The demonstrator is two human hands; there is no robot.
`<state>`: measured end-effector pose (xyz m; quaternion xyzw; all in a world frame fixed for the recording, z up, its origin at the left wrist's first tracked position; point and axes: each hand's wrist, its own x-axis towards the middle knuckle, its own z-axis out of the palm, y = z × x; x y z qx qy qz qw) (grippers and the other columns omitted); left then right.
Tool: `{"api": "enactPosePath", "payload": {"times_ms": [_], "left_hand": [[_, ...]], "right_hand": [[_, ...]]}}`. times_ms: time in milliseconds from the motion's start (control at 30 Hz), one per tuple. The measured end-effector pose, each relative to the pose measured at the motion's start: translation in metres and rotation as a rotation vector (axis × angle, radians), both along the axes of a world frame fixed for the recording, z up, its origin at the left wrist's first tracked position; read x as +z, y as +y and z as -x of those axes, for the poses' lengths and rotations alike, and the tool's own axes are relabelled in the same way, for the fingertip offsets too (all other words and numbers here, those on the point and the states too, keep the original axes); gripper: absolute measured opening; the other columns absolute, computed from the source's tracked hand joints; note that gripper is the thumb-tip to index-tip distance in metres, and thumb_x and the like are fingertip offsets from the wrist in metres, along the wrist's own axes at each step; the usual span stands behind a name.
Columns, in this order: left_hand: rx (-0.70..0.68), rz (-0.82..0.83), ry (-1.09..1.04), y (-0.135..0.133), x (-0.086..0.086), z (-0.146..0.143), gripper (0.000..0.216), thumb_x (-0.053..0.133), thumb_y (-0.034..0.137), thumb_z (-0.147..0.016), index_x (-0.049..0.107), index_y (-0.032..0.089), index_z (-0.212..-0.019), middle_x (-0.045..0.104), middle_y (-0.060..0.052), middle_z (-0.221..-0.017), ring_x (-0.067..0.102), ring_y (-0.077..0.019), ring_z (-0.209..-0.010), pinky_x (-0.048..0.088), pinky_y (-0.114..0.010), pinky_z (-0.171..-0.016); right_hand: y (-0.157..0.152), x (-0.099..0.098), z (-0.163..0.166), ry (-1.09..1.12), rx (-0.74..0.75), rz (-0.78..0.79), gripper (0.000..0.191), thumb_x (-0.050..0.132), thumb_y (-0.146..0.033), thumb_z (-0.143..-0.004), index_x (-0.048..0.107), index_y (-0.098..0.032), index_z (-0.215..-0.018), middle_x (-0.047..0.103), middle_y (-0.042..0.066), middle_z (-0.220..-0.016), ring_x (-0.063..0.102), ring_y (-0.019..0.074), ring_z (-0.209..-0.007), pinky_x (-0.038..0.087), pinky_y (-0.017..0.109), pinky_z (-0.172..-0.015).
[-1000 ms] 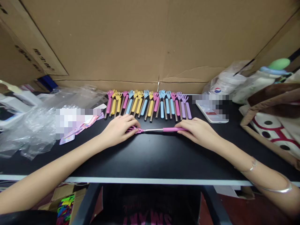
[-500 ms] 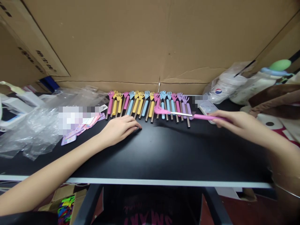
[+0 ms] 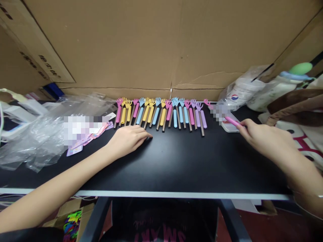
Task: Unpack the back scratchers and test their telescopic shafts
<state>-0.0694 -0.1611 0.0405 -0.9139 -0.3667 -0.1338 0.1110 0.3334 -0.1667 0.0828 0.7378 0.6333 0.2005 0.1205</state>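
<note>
Several small back scratchers [image 3: 175, 117] with claw-shaped heads lie in a row on the black tabletop [image 3: 166, 161]. Their handles are pink, yellow, blue and purple, with metal shafts. A pink back scratcher [image 3: 232, 121] is gripped by its handle in my right hand [image 3: 259, 136], its claw pointing up and away, beyond the row's right end. Part of its shaft is hidden by blurring. My left hand [image 3: 128, 139] rests palm down at the row's front edge on the left, fingers extended and holding nothing.
Clear plastic bags [image 3: 42, 137] and colourful cards [image 3: 85, 139] lie on the left. On the right are a phone [image 3: 230, 127], a white cup [image 3: 246, 89], a bottle [image 3: 277, 89] and a bag [image 3: 300, 134]. A cardboard wall [image 3: 141, 47] closes the back.
My right hand has swung the pink back scratcher from over the row towards the right, so its claw now points away from me. My left hand stays in place.
</note>
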Motion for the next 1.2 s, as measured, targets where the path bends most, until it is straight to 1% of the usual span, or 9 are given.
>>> {"api": "enactPosePath", "payload": {"times_ms": [133, 267, 433, 533, 633, 833, 1033, 1133, 1200], "left_hand": [[-0.001, -0.036, 0.014, -0.001, 0.000, 0.000, 0.030, 0.039, 0.024, -0.096, 0.068, 0.022, -0.103, 0.071, -0.001, -0.094, 0.065, -0.0159, -0.087, 0.047, -0.026, -0.070], [-0.004, -0.068, 0.020, -0.001, -0.001, 0.000, 0.029, 0.040, 0.024, -0.096, 0.068, 0.023, -0.103, 0.072, 0.000, -0.090, 0.065, -0.0159, -0.085, 0.046, -0.026, -0.067], [-0.011, -0.095, 0.025, -0.002, -0.001, 0.000, 0.028, 0.042, 0.023, -0.095, 0.068, 0.023, -0.104, 0.071, 0.000, -0.087, 0.065, -0.0156, -0.082, 0.045, -0.026, -0.065], [-0.017, -0.092, 0.030, -0.003, 0.000, 0.000, 0.028, 0.042, 0.023, -0.095, 0.068, 0.022, -0.103, 0.070, -0.001, -0.086, 0.064, -0.0153, -0.082, 0.046, -0.025, -0.065], [-0.020, -0.082, 0.035, -0.003, 0.000, 0.000, 0.029, 0.041, 0.023, -0.095, 0.068, 0.021, -0.103, 0.070, -0.002, -0.085, 0.064, -0.0158, -0.083, 0.047, -0.025, -0.066], [-0.016, -0.066, 0.023, -0.004, 0.002, -0.001, 0.028, 0.042, 0.023, -0.095, 0.069, 0.022, -0.104, 0.070, -0.003, -0.085, 0.063, -0.0163, -0.083, 0.046, -0.025, -0.065], [-0.018, -0.054, 0.048, -0.004, 0.002, -0.001, 0.028, 0.042, 0.023, -0.095, 0.068, 0.022, -0.104, 0.070, -0.003, -0.088, 0.061, -0.0171, -0.086, 0.047, -0.026, -0.068], [-0.023, -0.052, 0.051, -0.004, 0.002, -0.001, 0.029, 0.041, 0.023, -0.095, 0.068, 0.021, -0.105, 0.070, -0.003, -0.092, 0.060, -0.0171, -0.088, 0.047, -0.027, -0.070], [-0.022, -0.040, 0.046, -0.004, 0.002, -0.001, 0.029, 0.040, 0.023, -0.095, 0.068, 0.021, -0.105, 0.070, -0.003, -0.094, 0.060, -0.0172, -0.089, 0.047, -0.027, -0.071]], "right_hand": [[0.001, -0.011, 0.012, -0.098, 0.061, -0.016, 0.041, 0.022, -0.040, -0.098, 0.053, -0.015, -0.109, 0.071, 0.011, -0.080, 0.069, 0.0305, -0.074, 0.035, 0.033, -0.050], [0.004, -0.017, 0.019, -0.122, 0.111, 0.002, 0.037, 0.025, -0.034, -0.097, 0.051, -0.011, -0.108, 0.068, 0.012, -0.073, 0.069, 0.0312, -0.071, 0.035, 0.032, -0.049], [0.012, -0.019, 0.032, -0.115, 0.156, -0.032, 0.039, 0.023, -0.031, -0.096, 0.050, -0.008, -0.113, 0.066, 0.014, -0.069, 0.068, 0.0323, -0.067, 0.036, 0.031, -0.049], [0.016, -0.019, 0.042, -0.088, 0.180, -0.013, 0.039, 0.023, -0.025, -0.094, 0.053, -0.007, -0.111, 0.065, 0.017, -0.069, 0.068, 0.0327, -0.068, 0.036, 0.031, -0.051], [0.020, -0.020, 0.050, -0.047, 0.222, 0.011, 0.041, 0.023, -0.023, -0.092, 0.056, -0.005, -0.109, 0.064, 0.021, -0.069, 0.066, 0.0333, -0.067, 0.035, 0.031, -0.052], [0.027, -0.024, 0.059, -0.009, 0.260, 0.029, 0.045, 0.024, -0.018, -0.087, 0.057, -0.001, -0.113, 0.065, 0.026, -0.072, 0.064, 0.0339, -0.067, 0.033, 0.031, -0.053], [0.027, -0.021, 0.061, 0.007, 0.244, 0.039, 0.044, 0.025, -0.019, -0.088, 0.059, -0.002, -0.112, 0.066, 0.026, -0.076, 0.065, 0.0343, -0.072, 0.034, 0.032, -0.056], [0.032, -0.017, 0.059, -0.001, 0.239, 0.010, 0.044, 0.024, -0.022, -0.092, 0.061, -0.007, -0.110, 0.068, 0.021, -0.080, 0.066, 0.0339, -0.074, 0.033, 0.032, -0.057], [0.039, -0.015, 0.057, 0.006, 0.289, -0.021, 0.044, 0.023, -0.026, -0.093, 0.062, -0.010, -0.107, 0.069, 0.018, -0.087, 0.066, 0.0320, -0.077, 0.032, 0.030, -0.055]]}}
